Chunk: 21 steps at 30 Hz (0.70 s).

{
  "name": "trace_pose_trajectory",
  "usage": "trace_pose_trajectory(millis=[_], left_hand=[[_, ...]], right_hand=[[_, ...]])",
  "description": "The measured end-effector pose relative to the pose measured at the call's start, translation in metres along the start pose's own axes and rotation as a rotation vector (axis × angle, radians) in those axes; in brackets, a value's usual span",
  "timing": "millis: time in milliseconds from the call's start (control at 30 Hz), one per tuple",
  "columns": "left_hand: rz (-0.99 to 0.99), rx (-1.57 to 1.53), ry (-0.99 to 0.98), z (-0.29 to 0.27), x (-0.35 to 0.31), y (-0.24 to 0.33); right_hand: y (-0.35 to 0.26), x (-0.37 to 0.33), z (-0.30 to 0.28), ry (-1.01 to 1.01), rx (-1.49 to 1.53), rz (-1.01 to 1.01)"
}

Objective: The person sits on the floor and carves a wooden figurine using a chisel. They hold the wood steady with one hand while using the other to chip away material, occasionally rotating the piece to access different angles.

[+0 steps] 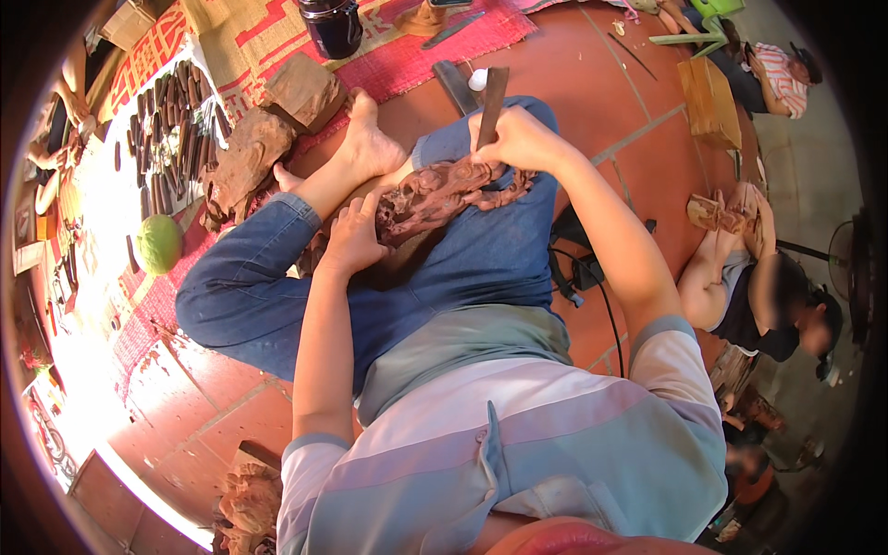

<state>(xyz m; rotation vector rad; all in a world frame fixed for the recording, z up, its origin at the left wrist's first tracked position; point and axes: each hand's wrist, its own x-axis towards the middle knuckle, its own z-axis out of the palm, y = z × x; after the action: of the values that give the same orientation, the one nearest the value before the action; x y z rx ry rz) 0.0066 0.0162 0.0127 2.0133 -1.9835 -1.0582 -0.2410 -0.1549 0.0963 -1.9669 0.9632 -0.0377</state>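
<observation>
A reddish-brown wood carving (pixel 435 199) with knotted, pierced shapes lies across my lap over the crossed legs in blue jeans. My left hand (pixel 354 239) grips its left end, thumb and fingers spread around it. Over the carving's far right part, my right hand (pixel 513 139) pinches a flat brown strip-like tool (pixel 493 104) that points up and away. The tool's lower end is hidden by my fingers, so I cannot tell its kind or whether it touches the wood.
Many dark-handled tools (pixel 171 139) lie on a white cloth at the left, near a green round fruit (pixel 159 244). Beyond my foot are wood blocks (pixel 302 92) and a dark jar (pixel 331 28). A black cable (pixel 610 314) runs at my right. Another person (pixel 749 277) holds a wooden piece there.
</observation>
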Motion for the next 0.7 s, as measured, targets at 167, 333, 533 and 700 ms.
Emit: trace_pose_trajectory(millis=[167,333,533,700], left_hand=[[-0.048,-0.022,-0.048,-0.003,0.009,0.003],[-0.057,-0.027,-0.031,-0.003,0.007,0.005],[0.022,-0.006,0.038,0.002,0.008,-0.001],[0.026,0.003,0.027,-0.001,0.007,0.003]], right_hand=[[0.005,0.008,-0.007,-0.057,-0.052,0.029],[-0.003,0.002,-0.005,-0.024,-0.112,-0.085],[0.000,0.009,-0.008,-0.048,-0.021,0.112],[0.001,-0.002,-0.001,0.006,-0.088,-0.012]])
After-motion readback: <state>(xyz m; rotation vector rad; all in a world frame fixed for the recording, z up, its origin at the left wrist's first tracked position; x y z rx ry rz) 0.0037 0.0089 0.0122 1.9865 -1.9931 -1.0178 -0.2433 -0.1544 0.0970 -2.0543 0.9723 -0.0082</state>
